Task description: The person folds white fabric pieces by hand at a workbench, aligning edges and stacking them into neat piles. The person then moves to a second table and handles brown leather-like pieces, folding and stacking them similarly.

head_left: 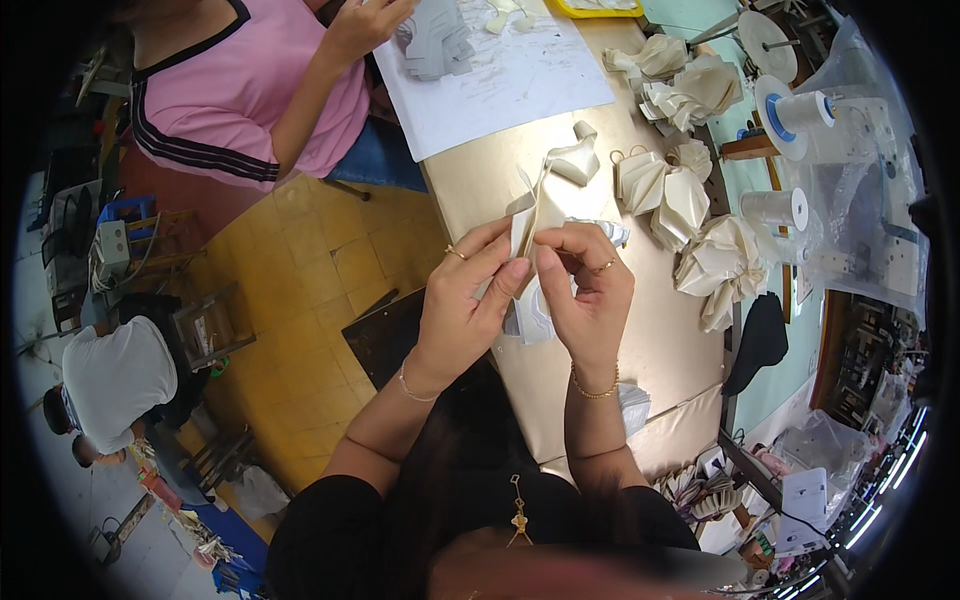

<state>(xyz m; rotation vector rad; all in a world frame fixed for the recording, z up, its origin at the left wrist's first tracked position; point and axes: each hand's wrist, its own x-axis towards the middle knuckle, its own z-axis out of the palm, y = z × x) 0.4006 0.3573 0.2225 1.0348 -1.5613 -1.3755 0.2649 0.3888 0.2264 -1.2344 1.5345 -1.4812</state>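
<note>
Gold-beige table (655, 335) fills middle of room, pink-shirted co-worker (225, 95) at far left side. Cream bundles (680, 205) line table's right. Left hand (460, 305) pinches folded cream piece (523, 225), held above table; right hand (590, 300) nips same piece's edge.

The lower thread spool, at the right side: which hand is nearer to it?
Right. The right hand is left of the spool, lower in the picture; the left hand is farther left.

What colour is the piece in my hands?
The piece is off-white to cream, best seen in the head view.
</note>
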